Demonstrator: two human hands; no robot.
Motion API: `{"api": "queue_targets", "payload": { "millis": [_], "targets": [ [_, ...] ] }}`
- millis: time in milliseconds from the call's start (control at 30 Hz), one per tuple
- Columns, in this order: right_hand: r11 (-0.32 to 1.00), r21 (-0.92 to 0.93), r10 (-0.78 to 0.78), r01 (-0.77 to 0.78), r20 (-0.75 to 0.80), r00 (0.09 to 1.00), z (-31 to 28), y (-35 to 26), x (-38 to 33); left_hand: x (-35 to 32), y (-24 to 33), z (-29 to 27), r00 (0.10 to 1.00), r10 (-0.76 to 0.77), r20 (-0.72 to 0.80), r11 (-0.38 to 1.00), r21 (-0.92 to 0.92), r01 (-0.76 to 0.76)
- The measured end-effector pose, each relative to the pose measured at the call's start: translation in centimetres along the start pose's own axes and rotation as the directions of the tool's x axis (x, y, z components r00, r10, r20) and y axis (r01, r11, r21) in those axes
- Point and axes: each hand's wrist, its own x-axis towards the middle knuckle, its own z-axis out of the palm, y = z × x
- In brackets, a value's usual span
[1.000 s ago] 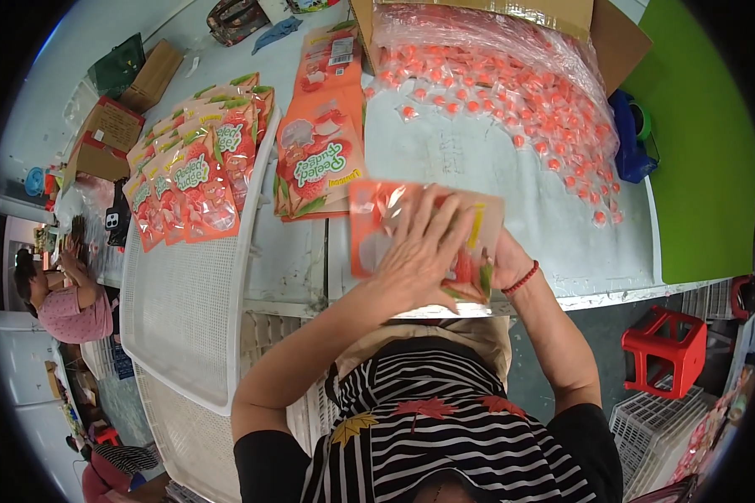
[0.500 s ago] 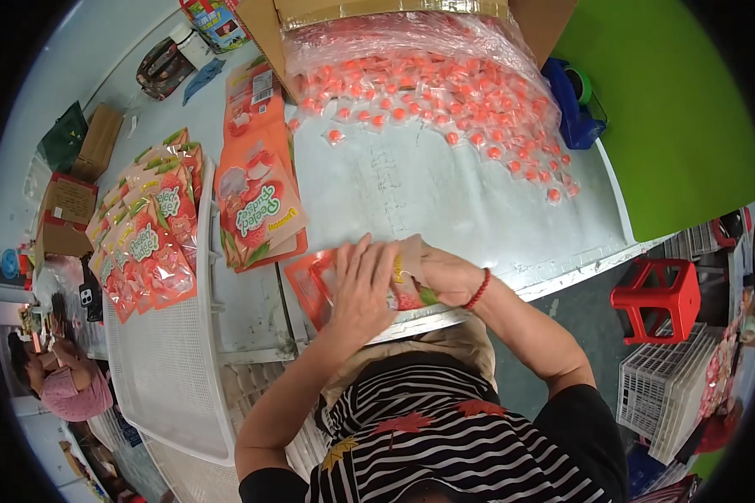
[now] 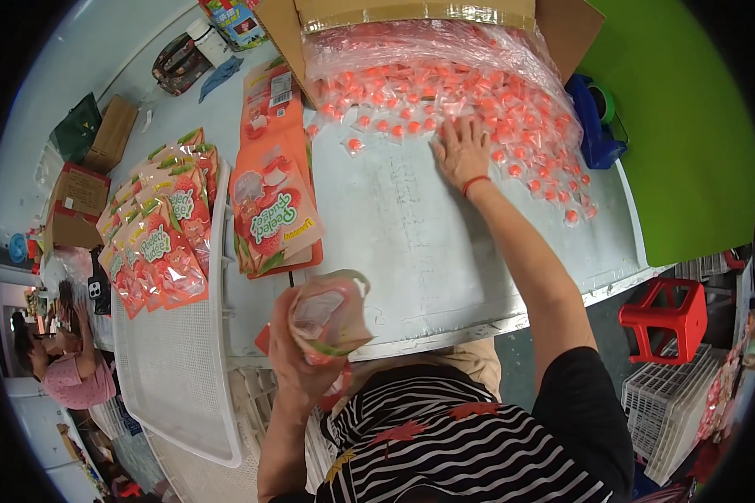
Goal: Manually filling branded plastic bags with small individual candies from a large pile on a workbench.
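Note:
My left hand is closed around an orange pouch near the table's front edge. The pouch is held upright with its mouth gaping upward. My right hand reaches out flat, fingers spread, onto the near edge of a heap of wrapped round candies, red-orange in clear wrappers. Whether a candy lies under its fingertips is hidden. Left of centre, a stack of flat orange pouches rests on the table. Under my left hand, part of another orange item shows at the table edge, mostly hidden.
The candies spill from a plastic-lined cardboard box. Several filled-looking pouches lie over a white mesh tray on the left. A blue tape dispenser stands right of the heap. A red stool is at right; another person sits far left.
Both hands were together on a pouch lying at the table edge. The left hand has lifted it upright with its mouth open, while the right hand let go and moved forward to the candies.

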Motion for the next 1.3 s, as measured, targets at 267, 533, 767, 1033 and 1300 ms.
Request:
{"api": "queue_targets", "payload": {
  "millis": [267,533,767,1033,1300],
  "targets": [
    [0.912,0.322,-0.277,0.252,0.032,0.96,-5.9,-5.7,-9.5,-2.2,-2.4,-0.1,0.976,-0.208,-0.058,0.978,-0.026,0.207],
    [0.018,0.934,-0.037,-0.357,0.358,0.933,-7.0,0.2,-12.2,-3.1,-3.3,0.3,0.964,-0.259,-0.058,0.965,-0.063,0.256],
    [-0.578,0.721,0.23,-0.381,0.592,0.772,-8.4,4.4,-12.0,-4.9,-4.2,0.1,0.937,-0.341,-0.082,0.94,-0.044,0.338],
    [0.457,0.851,0.004,-0.26,0.291,0.957,-10.5,1.5,-13.2,-4.5,-5.0,0.0,0.948,-0.3,-0.107,0.952,0.023,0.304],
    [0.735,0.47,-0.6,0.489,0.113,0.792,-9.7,-1.7,-10.6,-4.8,-4.3,0.5,0.964,-0.253,-0.082,0.967,-0.017,0.253]
  ]
}}
